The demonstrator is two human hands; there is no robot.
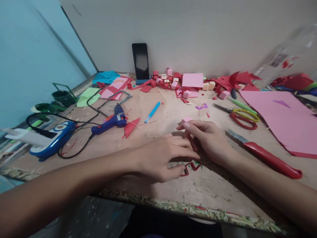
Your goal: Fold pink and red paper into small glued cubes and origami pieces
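My left hand [162, 157] lies nearest me, palm down by the counter's [148, 138] near edge, fingers pressed together over a folded red paper strip [189, 168] that zigzags out from under them. My right hand [206, 138] sits just beside it, touching it, fingertips pinched on a small pink paper piece [185, 120] held against the counter. Toward the right edge a red-handled knife [266, 157] lies near my right forearm, with scissors [239, 115] beyond it and a large pink sheet [278, 115] further right. Toward the left edge rest a blue glue gun [111, 121] and its black cord. A blue pen [152, 112] lies mid-counter, and small red and pink paper cubes [170, 81] crowd the far edge beside a propped phone [140, 61].
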